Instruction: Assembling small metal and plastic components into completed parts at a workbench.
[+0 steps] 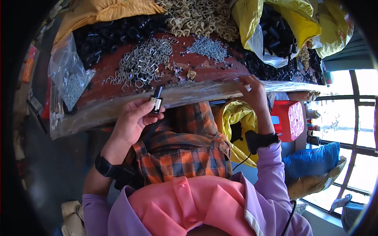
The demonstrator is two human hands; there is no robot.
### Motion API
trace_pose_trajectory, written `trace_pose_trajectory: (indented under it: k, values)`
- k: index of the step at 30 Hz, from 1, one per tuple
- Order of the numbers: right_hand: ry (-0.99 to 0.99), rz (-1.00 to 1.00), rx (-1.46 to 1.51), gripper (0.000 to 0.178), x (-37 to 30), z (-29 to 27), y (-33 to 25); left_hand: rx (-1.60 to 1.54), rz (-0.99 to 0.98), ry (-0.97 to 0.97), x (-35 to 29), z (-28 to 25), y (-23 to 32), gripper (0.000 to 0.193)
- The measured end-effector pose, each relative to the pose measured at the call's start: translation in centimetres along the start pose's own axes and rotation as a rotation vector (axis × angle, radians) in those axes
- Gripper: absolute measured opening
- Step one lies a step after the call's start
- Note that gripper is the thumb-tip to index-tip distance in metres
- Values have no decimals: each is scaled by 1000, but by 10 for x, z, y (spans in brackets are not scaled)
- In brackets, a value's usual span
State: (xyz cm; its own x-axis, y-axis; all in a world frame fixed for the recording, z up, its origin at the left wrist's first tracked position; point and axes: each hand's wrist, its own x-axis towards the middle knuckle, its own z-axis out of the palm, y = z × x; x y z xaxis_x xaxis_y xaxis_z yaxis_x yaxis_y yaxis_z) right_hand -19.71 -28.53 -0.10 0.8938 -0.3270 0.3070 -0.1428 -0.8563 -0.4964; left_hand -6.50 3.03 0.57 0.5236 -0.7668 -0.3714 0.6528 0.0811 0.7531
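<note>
Between the thumb and fingers of my left hand [136, 118] is a small black fitting [158, 94], held upright. A thin black shaft points up from its wider body, and a pale, shiny piece shows on its side. My right hand [255, 94] is over the table's front edge at the right, fingers bent and apart, with nothing visible in them. Beyond my left hand lies a heap of silvery U-shaped metal clips [143, 59]. One tan plastic piece [191, 74] sits by itself near the edge.
Small grey screws [208, 48], tan plastic parts [201, 17] and black parts [118, 33] lie heaped on the red table [106, 94]. A yellow bag [252, 23] holds black tubes. Another yellow bag [236, 110] and a red stool [290, 120] are below at right.
</note>
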Motion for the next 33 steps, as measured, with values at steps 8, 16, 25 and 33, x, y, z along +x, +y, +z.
trace_pose_trajectory:
  k: [8,16,25,33]
  values:
    - [79,48,-274,17,69,21,56,-28,3,43,22,-9,17,22]
    - [120,116,-340,15,68,28,52,-8,-83,77,40,-7,28,22]
    - [-232,389,944,11,38,19,-9,64,-37,75,40,17,25,26]
    - [-705,-47,718,10,18,9,-78,233,-67,-98,53,65,4,24]
